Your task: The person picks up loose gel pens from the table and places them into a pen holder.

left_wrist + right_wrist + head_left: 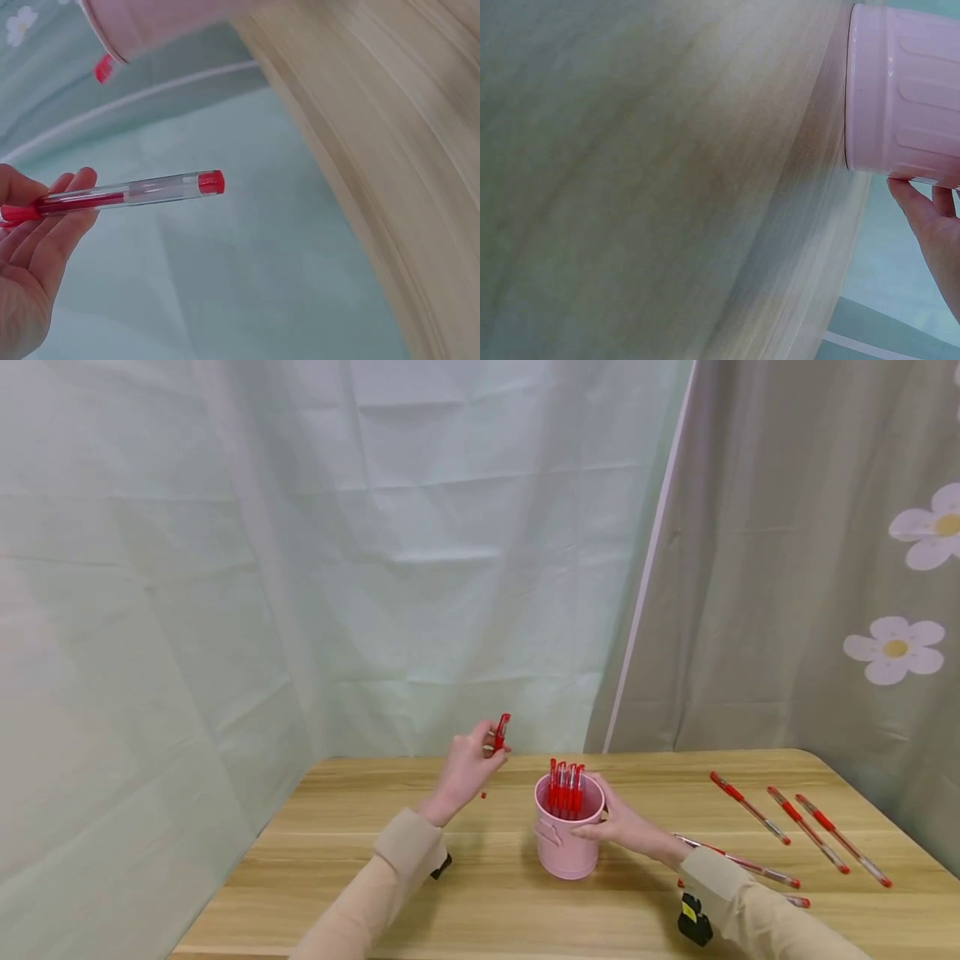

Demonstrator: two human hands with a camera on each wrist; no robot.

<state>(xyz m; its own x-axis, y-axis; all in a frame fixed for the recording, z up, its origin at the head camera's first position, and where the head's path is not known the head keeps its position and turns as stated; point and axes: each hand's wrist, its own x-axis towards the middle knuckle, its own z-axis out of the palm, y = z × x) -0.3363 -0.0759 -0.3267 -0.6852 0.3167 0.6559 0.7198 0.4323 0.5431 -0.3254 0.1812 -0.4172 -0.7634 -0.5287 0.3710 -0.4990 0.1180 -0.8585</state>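
My left hand (467, 770) pinches a red gel pen (502, 732) above the table, left of the pink bucket (567, 852). The left wrist view shows this pen's clear barrel (161, 189) running out from the fingers to a red end plug (211, 182). Several red pens (566, 792) stand in the bucket, caps up, leaning at its far side. My right hand (628, 825) grips the bucket at its right side, thumb near the rim and fingers behind. In the right wrist view the bucket (922, 90) stands on the tabletop with fingers against its wall.
On the wooden table (322, 860), several red pens lie to the right, one of them a capped pen (750, 807) near the back. Another pen (757, 867) lies partly behind the right forearm. A pale curtain (450, 568) hangs behind the table.
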